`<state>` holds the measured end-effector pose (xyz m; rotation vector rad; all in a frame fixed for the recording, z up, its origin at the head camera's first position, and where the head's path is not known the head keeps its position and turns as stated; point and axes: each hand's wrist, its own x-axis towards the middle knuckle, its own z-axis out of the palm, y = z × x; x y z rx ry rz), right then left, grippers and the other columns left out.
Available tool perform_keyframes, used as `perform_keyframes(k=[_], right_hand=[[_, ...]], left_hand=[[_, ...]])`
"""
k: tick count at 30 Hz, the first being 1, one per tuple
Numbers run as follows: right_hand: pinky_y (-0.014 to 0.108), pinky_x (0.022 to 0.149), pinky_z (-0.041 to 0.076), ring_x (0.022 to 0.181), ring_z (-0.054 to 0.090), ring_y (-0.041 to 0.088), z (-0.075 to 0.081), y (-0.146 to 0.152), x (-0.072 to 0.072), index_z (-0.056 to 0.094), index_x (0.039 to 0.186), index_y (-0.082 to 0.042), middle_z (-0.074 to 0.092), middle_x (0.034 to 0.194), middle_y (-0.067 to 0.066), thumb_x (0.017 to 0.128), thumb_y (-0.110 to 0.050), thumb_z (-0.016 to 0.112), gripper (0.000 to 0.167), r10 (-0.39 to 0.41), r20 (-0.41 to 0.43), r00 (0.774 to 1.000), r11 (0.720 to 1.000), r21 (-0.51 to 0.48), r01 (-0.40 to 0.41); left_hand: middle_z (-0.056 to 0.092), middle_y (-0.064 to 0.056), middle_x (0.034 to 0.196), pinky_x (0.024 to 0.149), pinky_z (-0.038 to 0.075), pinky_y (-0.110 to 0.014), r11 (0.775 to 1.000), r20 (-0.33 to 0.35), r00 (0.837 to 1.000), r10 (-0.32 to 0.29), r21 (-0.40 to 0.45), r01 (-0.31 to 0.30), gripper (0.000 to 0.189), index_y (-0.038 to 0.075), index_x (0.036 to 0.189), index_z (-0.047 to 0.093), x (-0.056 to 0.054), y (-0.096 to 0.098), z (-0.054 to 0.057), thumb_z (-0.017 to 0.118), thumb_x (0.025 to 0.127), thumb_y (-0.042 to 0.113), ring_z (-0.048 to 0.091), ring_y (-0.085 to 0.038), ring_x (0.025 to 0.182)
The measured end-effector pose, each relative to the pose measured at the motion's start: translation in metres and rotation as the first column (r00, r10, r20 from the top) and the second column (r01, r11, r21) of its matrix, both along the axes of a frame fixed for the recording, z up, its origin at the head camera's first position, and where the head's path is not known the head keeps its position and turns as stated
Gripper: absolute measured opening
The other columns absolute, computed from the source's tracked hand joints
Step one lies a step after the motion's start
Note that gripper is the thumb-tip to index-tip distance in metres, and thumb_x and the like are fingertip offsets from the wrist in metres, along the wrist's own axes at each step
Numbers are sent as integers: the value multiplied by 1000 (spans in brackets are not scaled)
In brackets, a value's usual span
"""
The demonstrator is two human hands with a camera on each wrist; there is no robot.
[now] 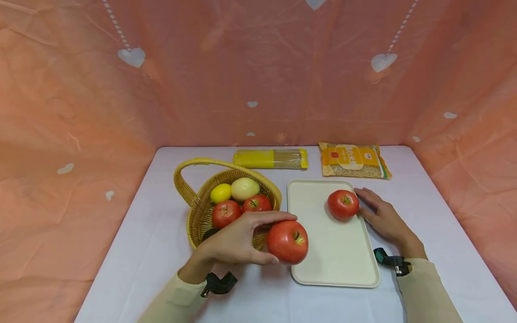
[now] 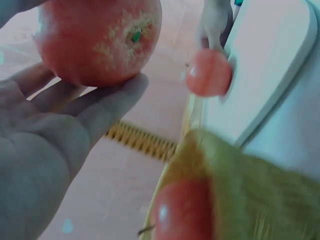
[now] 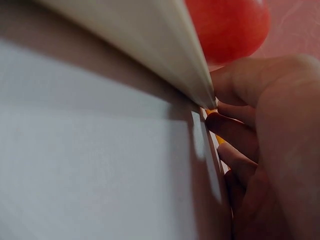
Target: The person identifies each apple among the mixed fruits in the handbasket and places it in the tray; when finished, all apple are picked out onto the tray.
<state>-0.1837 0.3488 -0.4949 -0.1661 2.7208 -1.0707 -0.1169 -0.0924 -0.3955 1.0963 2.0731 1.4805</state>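
Observation:
My left hand grips a red apple between thumb and fingers, raised over the tray's left edge beside the basket. In the left wrist view the apple is close up, its stem end showing. A second red apple sits toward the far right of the cream tray. My right hand lies along the tray's right side, fingers extended, thumb close to that apple. In the right wrist view its thumb is at the tray's rim, with the other fingers spread beside it.
A yellow wicker basket with a tall handle stands left of the tray. Inside are red apples, a lemon, a pale oval fruit and something dark. Behind lie a yellow packet of noodles and an orange grain bag.

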Motion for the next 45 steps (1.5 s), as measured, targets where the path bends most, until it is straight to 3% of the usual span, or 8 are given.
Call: perform_keyframes(k=[5, 8, 13, 17, 22, 27, 37, 45], right_hand=[[85, 123, 18, 167, 12, 54, 0, -1, -1, 35, 173, -20, 17, 182, 24, 110, -33, 64, 70, 0, 4, 1000, 1000, -8, 0], [84, 123, 18, 167, 12, 54, -1, -1, -1, 35, 173, -20, 17, 182, 24, 111, -33, 63, 70, 0, 2, 1000, 1000, -2, 0], [84, 123, 19, 167, 13, 54, -1, 0, -1, 35, 173, -19, 18, 182, 24, 111, -33, 63, 70, 2, -4, 1000, 1000, 10, -2], [83, 124, 18, 167, 12, 53, 0, 0, -1, 35, 173, -19, 18, 182, 24, 111, -33, 63, 70, -1, -1, 1000, 1000, 5, 1], [83, 124, 17, 168, 11, 52, 0, -1, 0, 35, 173, -19, 18, 182, 23, 111, -33, 63, 70, -6, 0, 1000, 1000, -2, 6], [83, 124, 17, 167, 12, 53, 0, -1, 0, 36, 173, -17, 19, 181, 25, 111, -29, 62, 68, -4, -13, 1000, 1000, 1, 4], [83, 125, 18, 166, 15, 54, 1, 0, 2, 37, 172, -16, 20, 180, 26, 110, -29, 63, 68, 3, -27, 1000, 1000, -2, -3], [83, 124, 18, 166, 15, 54, 2, 1, 0, 37, 172, -15, 20, 180, 26, 110, -26, 63, 68, 8, -35, 999, 1000, -4, -9]], left_hand=[[65, 5, 153, 121, 50, -32, 1000, 23, 1000, -15, -2, 15, 81, 18, 160, 56, -1, 21, -6, 87, 85, 6, 61, -10, 138], [64, 6, 155, 122, 48, -30, 1000, 17, 1000, 5, -16, -5, 81, 20, 161, 55, -1, 35, -8, 87, 87, 8, 59, -8, 139], [62, -3, 157, 119, 50, -27, 995, -9, 995, 95, 15, -95, 80, 13, 159, 55, -1, 60, -16, 88, 86, 7, 60, -12, 140], [62, -9, 157, 117, 51, -25, 976, 23, 979, 203, 77, -204, 80, 7, 159, 55, 0, 79, -24, 86, 85, 4, 63, -16, 138], [63, -9, 155, 115, 51, -24, 925, 84, 932, 353, 121, -361, 82, 7, 158, 56, -1, 100, -35, 86, 83, 3, 65, -16, 135], [62, -11, 155, 119, 49, -29, 874, 160, 881, 446, 137, -467, 83, 5, 159, 53, -5, 120, -44, 86, 83, 1, 63, -22, 140], [64, -12, 153, 119, 52, -51, 766, 155, 757, 635, -5, -642, 85, 9, 159, 54, -20, 143, -65, 89, 83, 5, 65, -30, 136], [61, -13, 155, 118, 51, -55, 721, 145, 709, 690, -59, -690, 84, 9, 161, 50, -31, 153, -78, 87, 85, 7, 64, -34, 136]])
